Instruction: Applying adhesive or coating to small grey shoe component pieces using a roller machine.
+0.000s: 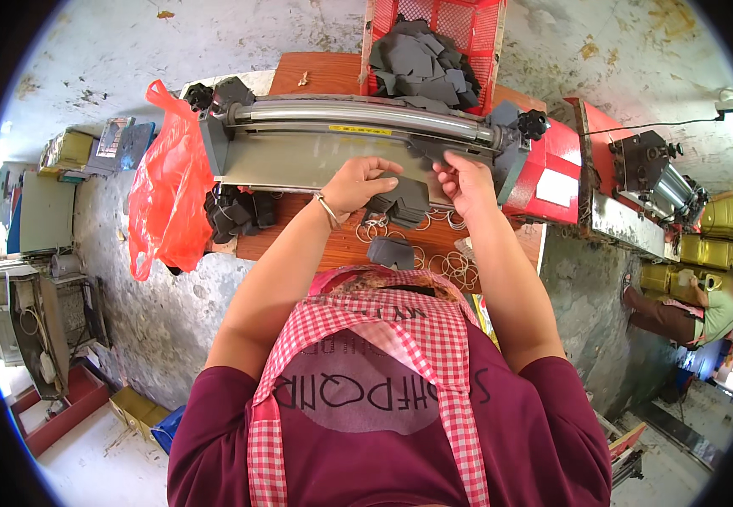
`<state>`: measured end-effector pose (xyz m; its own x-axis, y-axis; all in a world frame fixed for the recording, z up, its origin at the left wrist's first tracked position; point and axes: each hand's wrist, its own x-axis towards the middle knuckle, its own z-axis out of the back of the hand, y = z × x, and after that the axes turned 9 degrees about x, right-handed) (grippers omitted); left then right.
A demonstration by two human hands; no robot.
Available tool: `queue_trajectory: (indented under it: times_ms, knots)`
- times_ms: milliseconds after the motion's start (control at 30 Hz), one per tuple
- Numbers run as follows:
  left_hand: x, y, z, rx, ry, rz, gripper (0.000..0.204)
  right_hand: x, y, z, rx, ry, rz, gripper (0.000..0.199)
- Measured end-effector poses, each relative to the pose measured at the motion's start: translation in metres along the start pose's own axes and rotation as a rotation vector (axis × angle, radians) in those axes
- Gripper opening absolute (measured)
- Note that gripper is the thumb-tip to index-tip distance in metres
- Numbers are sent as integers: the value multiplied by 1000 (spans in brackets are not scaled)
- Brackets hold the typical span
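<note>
Two hands work at the front of a grey roller machine (350, 135) that stands on a wooden desk (316, 245). The left hand (358, 184) is closed around a stack of dark grey cut pieces (400, 201), fingers curled over its top edge, while the right hand (466, 179) pinches a single grey piece (447, 154) between thumb and fingertips, right at the machine's long metal roller just beyond it. Judging by how things lie, the work looks well under way but far from finished: beyond the hands, a red plastic crate (468, 25) is heaped with more grey pieces, another bundle of dark pieces (236, 211) sits to the left of the left hand beside a red plastic bag (168, 186), and one smaller bundle (390, 251) lies on the desk just nearer the body than the hands. Scattered rubber bands (455, 269) lie loose below the right hand, so banding seems only partly done. Whether the crate holds finished or waiting pieces cannot be told.
</note>
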<state>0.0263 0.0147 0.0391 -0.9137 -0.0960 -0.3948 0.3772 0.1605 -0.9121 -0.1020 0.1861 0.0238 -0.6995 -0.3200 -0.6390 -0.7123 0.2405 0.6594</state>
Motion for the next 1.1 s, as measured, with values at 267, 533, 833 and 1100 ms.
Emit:
queue_trajectory:
  times_ms: [267,533,833,1100]
  knots:
    - [4,-4,5,298,-70,82,24,-8,-10,-1,-433,226,69,23]
    - [8,12,8,154,-69,-64,23,-29,-13,-14,-615,304,252,25]
    - [0,-1,4,238,-37,-37,27,-1,-7,2,-639,253,261,17]
    - [4,10,13,137,-4,-23,26,-25,-10,-13,-395,233,226,26]
